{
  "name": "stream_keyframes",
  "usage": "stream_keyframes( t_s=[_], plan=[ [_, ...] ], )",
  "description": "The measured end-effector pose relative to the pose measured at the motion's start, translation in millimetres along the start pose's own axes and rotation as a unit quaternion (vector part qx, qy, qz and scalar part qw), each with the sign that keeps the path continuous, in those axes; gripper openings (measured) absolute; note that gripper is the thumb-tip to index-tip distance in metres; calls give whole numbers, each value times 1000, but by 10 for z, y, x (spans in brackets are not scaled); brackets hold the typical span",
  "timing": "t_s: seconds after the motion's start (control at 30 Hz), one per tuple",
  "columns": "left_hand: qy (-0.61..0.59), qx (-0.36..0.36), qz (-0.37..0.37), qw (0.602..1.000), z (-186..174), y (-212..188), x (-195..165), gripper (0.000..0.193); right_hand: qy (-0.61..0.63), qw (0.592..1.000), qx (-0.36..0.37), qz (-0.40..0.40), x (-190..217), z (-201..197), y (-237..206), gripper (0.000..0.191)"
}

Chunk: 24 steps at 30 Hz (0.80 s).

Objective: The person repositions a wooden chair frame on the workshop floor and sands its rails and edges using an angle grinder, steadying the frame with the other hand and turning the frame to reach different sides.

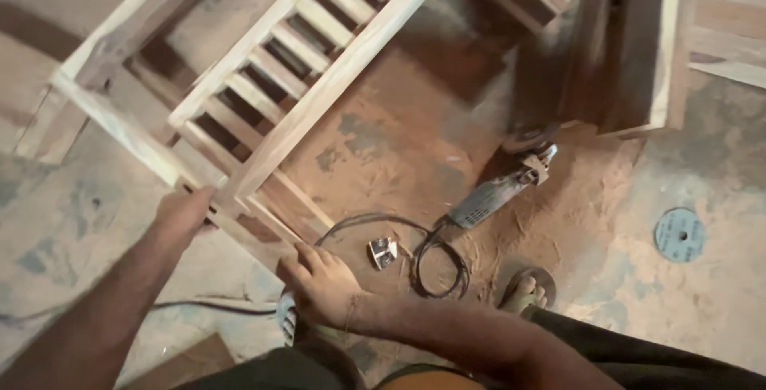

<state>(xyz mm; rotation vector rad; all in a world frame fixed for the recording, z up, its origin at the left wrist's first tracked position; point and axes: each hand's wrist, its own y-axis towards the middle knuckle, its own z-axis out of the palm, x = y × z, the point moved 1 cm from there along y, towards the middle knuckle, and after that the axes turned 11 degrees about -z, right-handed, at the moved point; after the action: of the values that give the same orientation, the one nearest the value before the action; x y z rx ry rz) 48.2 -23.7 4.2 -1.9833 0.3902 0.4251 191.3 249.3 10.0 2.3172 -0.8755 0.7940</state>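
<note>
A bare wooden furniture frame [319,91] with a row of slats lies tilted on the dusty floor in front of me. My left hand [182,213] grips its near corner rail from the left. My right hand [323,282] rests with spread fingers on the frame's lower rail close to my knee. An angle grinder [499,191] lies on the floor to the right, its black cable [435,258] coiled beside a white plug [383,252]. Neither hand touches the grinder.
Reddish sawdust covers the concrete floor [574,214]. Another wooden frame [638,47] stands at the upper right. A round grey sanding disc [680,234] lies at the right. My sandalled foot [527,290] is by the cable. A flat board [187,362] lies at the lower left.
</note>
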Motion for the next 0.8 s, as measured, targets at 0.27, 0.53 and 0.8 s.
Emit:
stream_keyframes(
  t_s=[0.27,0.53,0.8],
  plan=[
    [63,-8,28,998,4,-38,4,44,44,992,44,113,25,-95,80,80],
    [-26,-1,38,999,95,-59,-18,47,64,968,109,216,74,-154,239,55],
    [-80,82,67,991,37,42,78,47,2,975,152,159,86,-250,323,48]
  ],
)
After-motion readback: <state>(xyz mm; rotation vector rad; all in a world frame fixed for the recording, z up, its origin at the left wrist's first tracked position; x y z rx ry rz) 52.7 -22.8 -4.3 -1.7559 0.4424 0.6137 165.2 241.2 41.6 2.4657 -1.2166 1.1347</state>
